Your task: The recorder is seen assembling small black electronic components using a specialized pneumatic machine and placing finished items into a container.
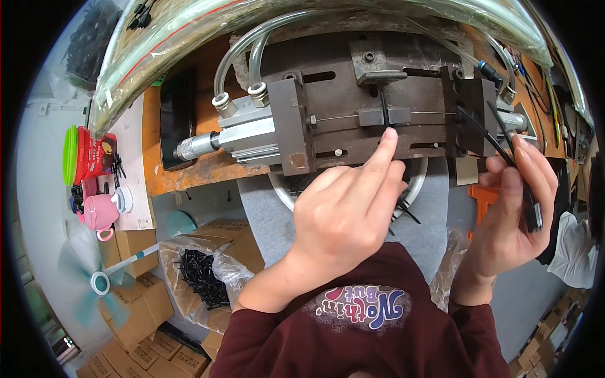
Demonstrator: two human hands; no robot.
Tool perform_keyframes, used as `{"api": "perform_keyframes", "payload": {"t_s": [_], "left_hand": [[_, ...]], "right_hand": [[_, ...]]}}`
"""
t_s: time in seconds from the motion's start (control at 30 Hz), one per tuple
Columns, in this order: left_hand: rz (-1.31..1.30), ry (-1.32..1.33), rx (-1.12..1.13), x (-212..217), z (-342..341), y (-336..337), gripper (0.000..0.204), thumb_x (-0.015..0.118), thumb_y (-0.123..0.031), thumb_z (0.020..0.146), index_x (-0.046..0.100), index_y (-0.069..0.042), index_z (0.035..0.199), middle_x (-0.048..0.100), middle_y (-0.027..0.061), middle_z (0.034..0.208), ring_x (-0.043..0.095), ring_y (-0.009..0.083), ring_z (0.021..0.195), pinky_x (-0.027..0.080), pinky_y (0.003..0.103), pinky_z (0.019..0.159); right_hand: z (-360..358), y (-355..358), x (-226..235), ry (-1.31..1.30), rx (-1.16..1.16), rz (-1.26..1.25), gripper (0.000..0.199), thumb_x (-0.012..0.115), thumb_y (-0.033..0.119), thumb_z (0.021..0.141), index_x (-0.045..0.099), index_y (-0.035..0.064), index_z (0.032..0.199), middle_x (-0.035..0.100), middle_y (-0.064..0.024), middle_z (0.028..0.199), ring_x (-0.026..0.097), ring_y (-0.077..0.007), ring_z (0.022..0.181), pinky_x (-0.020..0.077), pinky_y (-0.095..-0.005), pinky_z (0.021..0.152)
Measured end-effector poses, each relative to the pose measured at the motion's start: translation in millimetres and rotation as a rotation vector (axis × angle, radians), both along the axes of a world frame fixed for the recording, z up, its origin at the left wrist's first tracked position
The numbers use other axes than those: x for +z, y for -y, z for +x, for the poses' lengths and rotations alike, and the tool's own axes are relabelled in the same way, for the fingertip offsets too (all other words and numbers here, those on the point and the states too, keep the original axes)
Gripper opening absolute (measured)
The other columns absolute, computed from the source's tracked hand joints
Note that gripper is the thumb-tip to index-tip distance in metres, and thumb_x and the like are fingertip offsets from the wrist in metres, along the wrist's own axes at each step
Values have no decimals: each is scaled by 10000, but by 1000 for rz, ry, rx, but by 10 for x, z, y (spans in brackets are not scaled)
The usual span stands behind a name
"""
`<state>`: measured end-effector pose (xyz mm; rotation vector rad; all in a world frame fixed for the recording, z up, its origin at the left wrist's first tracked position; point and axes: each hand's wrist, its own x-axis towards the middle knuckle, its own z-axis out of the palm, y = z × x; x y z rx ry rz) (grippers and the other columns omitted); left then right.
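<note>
Two slim black rods [484, 131] are gripped in your right hand [520, 195]; your left hand [346, 211], index extended, grip not discernible, touches another black rod [385, 110] at the centre of the metal fixture [293, 129]. Expect light weight and stiffness; pinch mid-length.

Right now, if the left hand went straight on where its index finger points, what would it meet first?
The left hand would likely meet the thin black rod first: its lower end sits right at the index fingertip. Whether they touch is hard to tell from this view.
</note>
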<state>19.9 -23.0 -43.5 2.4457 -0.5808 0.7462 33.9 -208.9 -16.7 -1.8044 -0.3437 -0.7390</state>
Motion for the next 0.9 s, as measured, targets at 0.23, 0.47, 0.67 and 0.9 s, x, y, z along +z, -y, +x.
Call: {"api": "perform_keyframes", "payload": {"t_s": [0.23,0.47,0.67,0.9], "left_hand": [[74,-70,30,86,65,-21,238,807,-145,694,702,-43,881,705,109,1135,616,163,593,458,253,543],[-109,-124,-39,85,55,-41,307,842,-137,675,707,-43,935,718,106,1090,641,147,622,486,243,563],[-452,-133,-338,231,-147,-21,349,868,-65,667,697,-4,965,724,143,948,722,236,800,591,306,688],[-290,-128,-116,218,-143,-71,377,836,-4,601,742,-24,966,693,98,972,664,224,763,544,307,640]], "right_hand": [[-96,54,-108,157,-8,-168,322,668,-133,834,510,-21,1091,614,-277,1102,682,-318,961,635,-368,762],[-70,25,-87,336,9,-581,301,744,-111,743,643,-64,1022,658,-230,1096,702,-302,891,607,-350,741],[-72,-98,-116,376,151,-658,271,722,-1,740,682,-93,991,666,-242,1075,705,-329,870,616,-383,732],[23,-78,-234,368,9,-509,327,719,-125,760,649,-79,1075,681,-217,1051,701,-298,821,592,-349,667]]}}
